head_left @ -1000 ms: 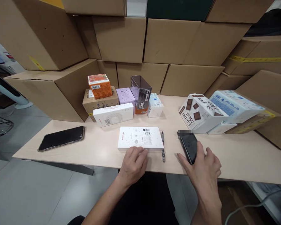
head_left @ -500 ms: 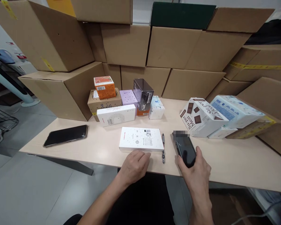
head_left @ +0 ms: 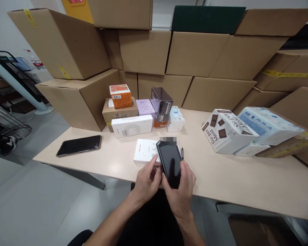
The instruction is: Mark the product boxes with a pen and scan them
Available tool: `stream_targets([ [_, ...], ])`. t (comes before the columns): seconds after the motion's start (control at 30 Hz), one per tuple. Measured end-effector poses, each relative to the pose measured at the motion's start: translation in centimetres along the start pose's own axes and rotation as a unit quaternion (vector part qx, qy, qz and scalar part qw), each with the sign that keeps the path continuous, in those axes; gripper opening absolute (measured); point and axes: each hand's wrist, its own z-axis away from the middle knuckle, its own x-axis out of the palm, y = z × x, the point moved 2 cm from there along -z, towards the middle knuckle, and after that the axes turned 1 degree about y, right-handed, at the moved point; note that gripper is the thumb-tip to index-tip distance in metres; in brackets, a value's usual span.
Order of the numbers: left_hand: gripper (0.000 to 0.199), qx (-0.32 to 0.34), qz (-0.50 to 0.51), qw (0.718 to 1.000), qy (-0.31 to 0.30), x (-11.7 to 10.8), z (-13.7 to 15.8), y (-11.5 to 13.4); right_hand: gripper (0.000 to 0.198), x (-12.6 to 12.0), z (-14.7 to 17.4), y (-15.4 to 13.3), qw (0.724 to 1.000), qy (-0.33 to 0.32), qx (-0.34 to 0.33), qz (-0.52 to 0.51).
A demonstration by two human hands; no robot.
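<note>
In the head view my right hand grips a black phone-like handheld device, thumb on its left side and fingers along its right. The device is tilted, its dark screen facing me, and the strip at its top is blurred. My left hand is at the device's lower left edge, fingers bent and apart; whether they touch it I cannot tell. Behind the device lies a flat white box, its right part covered. A pen shows only its upper end beside my right fingers.
A black smartphone lies at the table's left. Behind stand a white power bank box, an orange box, a purple box and a dark brown box. A Super Meal box leans at right. Cardboard cartons wall the back.
My right hand has carried the black device left, over the white box. My left hand, earlier a loose fist at the table edge, has opened its fingers beside the device. The view has shifted slightly.
</note>
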Motion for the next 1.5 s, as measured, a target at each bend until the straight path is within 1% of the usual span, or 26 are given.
stream_targets([
  [0.27, 0.06, 0.011, -0.035, 0.999, -0.015, 0.07, -0.08, -0.29, 0.079, 0.15, 0.19, 0.12, 1.0, -0.009, -0.02, 0.014],
  [0.5, 0.059, -0.011, -0.005, 1.0, -0.013, 0.17, 0.1, -0.55, 0.079, 0.11, 0.0, -0.01, 0.999, -0.01, -0.028, 0.011],
  [0.6, 0.056, -0.034, 0.022, 0.999, -0.016, 0.07, 0.04, -0.5, 0.078, 0.1, -0.05, -0.09, 1.0, -0.009, -0.029, 0.009],
  [0.8, 0.05, -0.113, 0.099, 0.988, -0.031, -0.27, -0.2, -0.65, 0.078, 0.19, -0.06, 0.03, 0.999, -0.018, -0.03, 0.005],
  [0.93, 0.05, -0.137, 0.139, 0.98, -0.038, -0.32, -0.2, -0.81, 0.077, 0.15, -0.09, 0.01, 0.999, -0.018, -0.027, 0.004],
  [1.33, 0.047, -0.133, 0.133, 0.982, -0.022, -0.42, -0.28, -0.62, 0.078, 0.12, 0.05, -0.04, 1.0, -0.015, -0.016, 0.0],
  [1.43, 0.045, -0.127, 0.13, 0.983, -0.005, -0.42, -0.2, -0.71, 0.077, -0.19, 0.06, 0.09, 1.0, -0.015, -0.011, -0.009],
  [1.5, 0.042, -0.109, 0.107, 0.988, 0.019, -0.56, -0.16, -0.67, 0.077, -0.69, -0.06, 0.4, 1.0, -0.012, -0.004, -0.009],
])
